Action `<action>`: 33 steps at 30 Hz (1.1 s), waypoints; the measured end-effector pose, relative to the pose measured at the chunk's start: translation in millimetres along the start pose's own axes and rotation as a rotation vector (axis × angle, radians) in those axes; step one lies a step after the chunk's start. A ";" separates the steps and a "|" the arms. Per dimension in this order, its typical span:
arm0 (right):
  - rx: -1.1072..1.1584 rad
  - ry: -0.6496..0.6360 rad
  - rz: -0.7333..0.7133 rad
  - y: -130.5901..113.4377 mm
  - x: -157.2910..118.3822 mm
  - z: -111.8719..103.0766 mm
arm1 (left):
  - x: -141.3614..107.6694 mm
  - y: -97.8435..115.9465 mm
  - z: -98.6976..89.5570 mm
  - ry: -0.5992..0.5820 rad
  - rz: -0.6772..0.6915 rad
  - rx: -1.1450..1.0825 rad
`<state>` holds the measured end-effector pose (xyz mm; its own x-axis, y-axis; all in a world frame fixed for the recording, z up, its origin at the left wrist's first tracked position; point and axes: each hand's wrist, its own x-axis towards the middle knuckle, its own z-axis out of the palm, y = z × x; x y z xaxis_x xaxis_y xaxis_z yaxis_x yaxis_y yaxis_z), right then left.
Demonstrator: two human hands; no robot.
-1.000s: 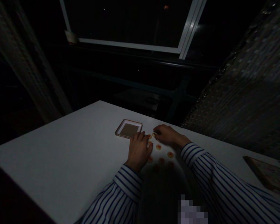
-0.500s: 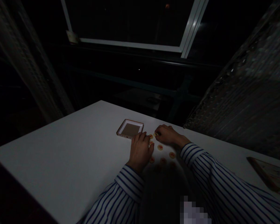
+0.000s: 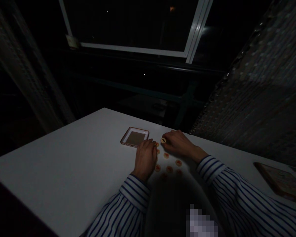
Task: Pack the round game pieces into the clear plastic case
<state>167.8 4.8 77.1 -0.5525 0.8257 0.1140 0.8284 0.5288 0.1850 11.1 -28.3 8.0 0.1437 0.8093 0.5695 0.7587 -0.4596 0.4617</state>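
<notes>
Several round pieces with red marks lie on the white table (image 3: 71, 164), among them one piece (image 3: 178, 163) near my right sleeve and another (image 3: 166, 155) between my hands. My right hand (image 3: 176, 142) pinches a round piece with a dark mark (image 3: 163, 140) at its fingertips. Just in front of the open box (image 3: 123, 143), my left hand (image 3: 145, 157) rests with its fingers bent, beside a red-marked piece (image 3: 157, 144). What my left fingers hold, if anything, is hidden. The box has a pale rim and a brown inside.
At the right of the table lies a flat rectangular case (image 3: 278, 181). Beyond the far edge are a dark window with a white frame (image 3: 138, 50) and a patterned curtain (image 3: 256, 85) on the right. Another curtain (image 3: 27, 62) hangs at the left.
The dark-marked piece in my right hand is now tilted so its face shows more fully. My left thumb has drawn in against its fingers. The view has shifted slightly.
</notes>
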 end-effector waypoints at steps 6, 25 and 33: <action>0.073 0.047 -0.008 -1.3 -13.1 -8.7 | -0.2 5.0 -3.2 0.039 -0.041 -0.172; 0.194 0.168 -0.132 -5.8 -49.4 -26.2 | -3.3 29.9 -2.2 -0.084 -0.386 -0.984; 0.212 0.208 -0.125 -4.9 -63.7 -23.5 | -6.6 37.1 1.1 -0.136 -0.393 -1.136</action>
<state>196.8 -55.1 91.8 -0.6400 0.7055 0.3045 0.7418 0.6706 0.0055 39.0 -50.3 20.7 0.1463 0.9665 0.2111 -0.2153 -0.1772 0.9603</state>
